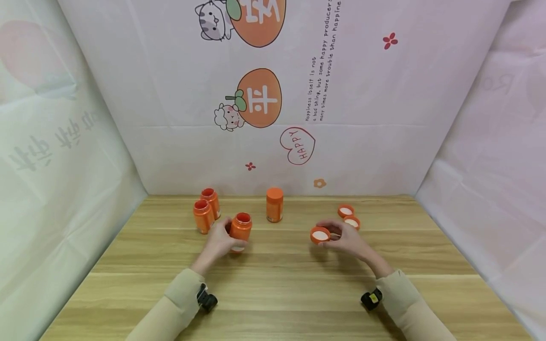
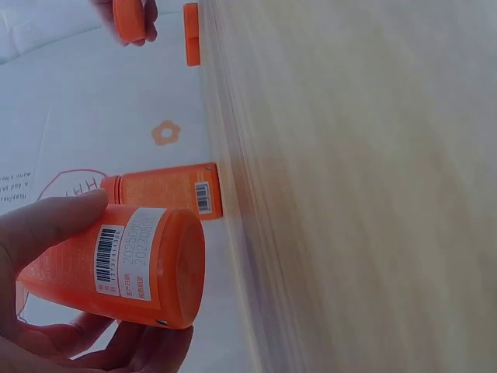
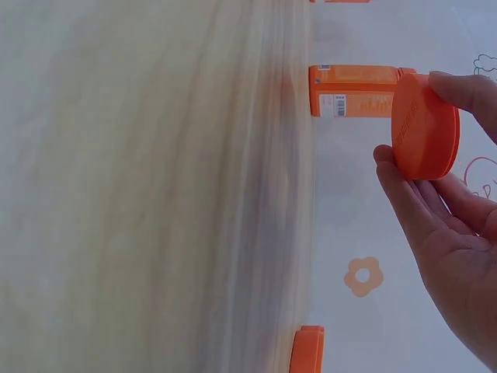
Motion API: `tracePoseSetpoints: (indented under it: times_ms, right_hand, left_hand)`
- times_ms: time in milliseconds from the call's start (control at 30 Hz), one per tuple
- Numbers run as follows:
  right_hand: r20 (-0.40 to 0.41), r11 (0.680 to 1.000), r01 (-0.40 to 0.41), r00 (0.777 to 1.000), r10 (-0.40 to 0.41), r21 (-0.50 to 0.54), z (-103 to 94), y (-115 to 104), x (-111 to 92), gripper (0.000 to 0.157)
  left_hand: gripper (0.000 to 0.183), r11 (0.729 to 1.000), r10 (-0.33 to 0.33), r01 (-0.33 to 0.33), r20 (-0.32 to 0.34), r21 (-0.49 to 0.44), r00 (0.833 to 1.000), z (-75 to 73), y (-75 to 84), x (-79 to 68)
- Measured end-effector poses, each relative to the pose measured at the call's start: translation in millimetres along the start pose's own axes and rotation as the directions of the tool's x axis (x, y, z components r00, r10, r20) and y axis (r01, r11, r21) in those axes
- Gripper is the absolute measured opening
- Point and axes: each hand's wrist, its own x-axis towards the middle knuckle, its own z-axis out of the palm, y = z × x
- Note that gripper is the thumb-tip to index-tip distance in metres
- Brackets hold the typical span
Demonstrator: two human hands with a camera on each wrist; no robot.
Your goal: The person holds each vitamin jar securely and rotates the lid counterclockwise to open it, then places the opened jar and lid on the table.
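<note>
My left hand (image 1: 221, 240) grips an uncapped orange bottle (image 1: 241, 228), its mouth facing up. In the left wrist view the base and barcode label of that bottle (image 2: 147, 264) show, held above the table. My right hand (image 1: 346, 237) pinches an orange lid (image 1: 320, 235) by its rim, white inner side up. The right wrist view shows the outer face of the lid (image 3: 423, 128) between thumb and fingers. Between the hands and farther back stands a capped orange bottle (image 1: 275, 205).
Two uncapped orange bottles (image 1: 204, 217) stand close together at the back left. Two more lids (image 1: 346, 211) lie overlapping behind my right hand, white insides up. The wooden table (image 1: 273, 293) ends at a printed white backdrop (image 1: 367, 142), with white sheets at both sides.
</note>
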Motion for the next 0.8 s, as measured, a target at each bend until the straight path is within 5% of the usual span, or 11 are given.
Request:
tracePoseSetpoints:
  times_ms: [433,800]
  right_hand:
    - [-0.018,0.998,-0.02,1.0,0.019,-0.052,-7.8,5,-7,0.059]
    - [-0.084,0.975,-0.076,0.995,0.06,-0.207,-16.8,11,-11,0.06]
  left_hand:
    - [0.057,1.0,-0.019,0.019,-0.002,0.007,1.0,-17.0,-10.9,1.0]
    - [0.066,0.999,-0.037,0.037,-0.001,0.033,0.999,-28.1,-17.5,3.7]
